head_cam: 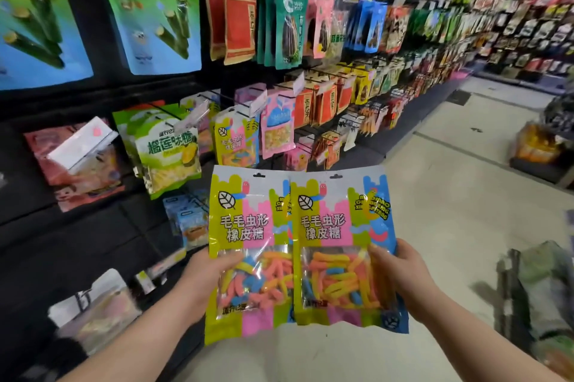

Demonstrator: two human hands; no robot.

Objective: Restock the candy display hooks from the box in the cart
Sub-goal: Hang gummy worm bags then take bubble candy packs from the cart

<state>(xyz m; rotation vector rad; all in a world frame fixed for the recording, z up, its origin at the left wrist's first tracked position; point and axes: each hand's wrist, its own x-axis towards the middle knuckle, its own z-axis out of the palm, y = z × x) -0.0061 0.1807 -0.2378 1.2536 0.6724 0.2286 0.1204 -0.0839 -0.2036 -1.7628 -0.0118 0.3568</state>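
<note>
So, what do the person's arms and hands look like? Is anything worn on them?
Both forearms are bare as far as the frame shows; no sleeve is visible. The left hand and the right hand wear no gloves, and no watch, bracelet or ring can be seen. The left candy bag and the right candy bag hide most of the fingers.
</note>
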